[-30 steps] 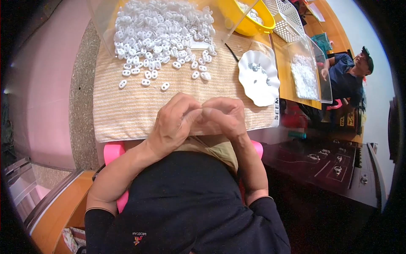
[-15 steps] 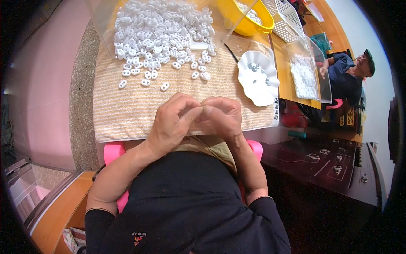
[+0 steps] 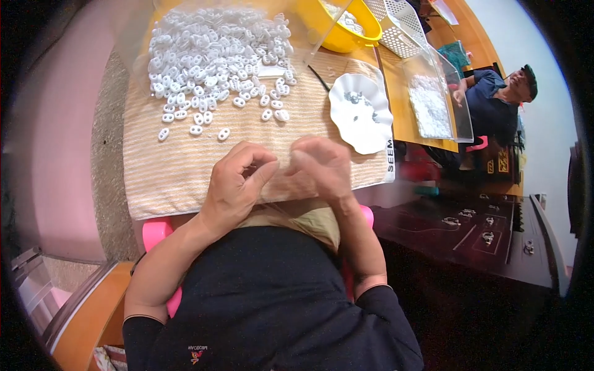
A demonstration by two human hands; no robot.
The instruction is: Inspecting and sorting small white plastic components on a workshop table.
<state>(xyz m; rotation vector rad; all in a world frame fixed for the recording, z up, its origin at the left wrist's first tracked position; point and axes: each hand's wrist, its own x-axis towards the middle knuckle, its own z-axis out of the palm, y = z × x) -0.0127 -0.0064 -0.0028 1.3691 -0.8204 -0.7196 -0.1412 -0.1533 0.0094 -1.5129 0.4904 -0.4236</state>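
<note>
I'm seeing both hands working close together at centre frame, over the near edge of the striped beige cloth point(image 3: 185, 179) covering the worktop. Left hand point(image 3: 235, 185) is curling, fingers bent in, thumb and forefinger pinching toward the right hand. Right hand point(image 3: 322, 167) is curling too, knuckles up, fingertips tucked under and meeting the left ones. Whatever they're pinching is hidden between the fingers; I cannot tell what it is or whether either hand is actually clamping on it.

Pile of small white plastic pieces point(image 3: 216, 52) is lying in the upper centre of the frame on the cloth, well apart from the hands, a few strays point(image 3: 195, 130) trailing down toward them. White scalloped dish point(image 3: 361, 114) is sitting upper right of the hands, holding a few small dark bits. Yellow bowl point(image 3: 337, 25) is at the top, a white slotted basket point(image 3: 402, 21) right beside it. Clear plastic box point(image 3: 433, 102) with white pieces is at the upper right. Another person point(image 3: 495, 105) in a dark blue shirt is sitting at the right edge.
</note>
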